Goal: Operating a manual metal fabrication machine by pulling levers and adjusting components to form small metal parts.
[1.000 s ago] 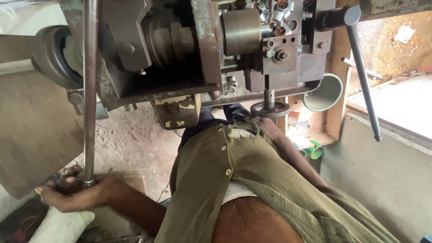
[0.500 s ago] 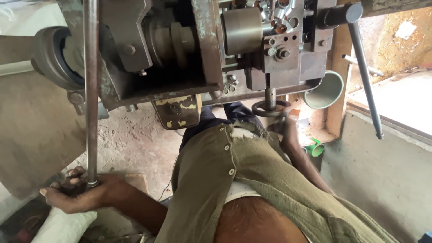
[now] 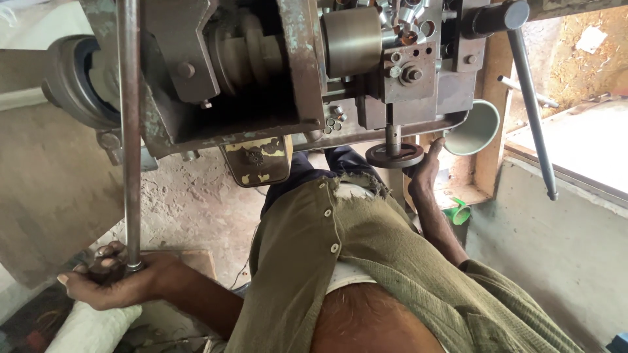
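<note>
Left hand: our left hand [image 3: 114, 282] sits low at the left, fingers curled tight round the bottom end of the long steel bar [image 3: 129, 131]; the low grip gives us the whole length of the bar as a lever.
Steel bar: it runs straight up from our fist, crossing the front left corner of the machine [image 3: 275, 72], and leaves the picture at the top edge, so we cannot tell what it joins.
White sack: a pale sack [image 3: 91, 327] lies just below our left wrist, near the bottom left corner of the view.
Machine: its grey, paint-chipped body hangs over our lap, close enough for both arms to reach it at once.
Handwheel: the small dark handwheel [image 3: 394, 155] hangs on a short shaft under the right end of the machine.
Right hand: our right hand [image 3: 426, 171] reaches up from below, thumb and fingers closed against the right rim of the handwheel, placed to turn it.
Right lever: a dark rod [image 3: 531, 111] slants down from the top right corner of the machine, untouched.
</note>
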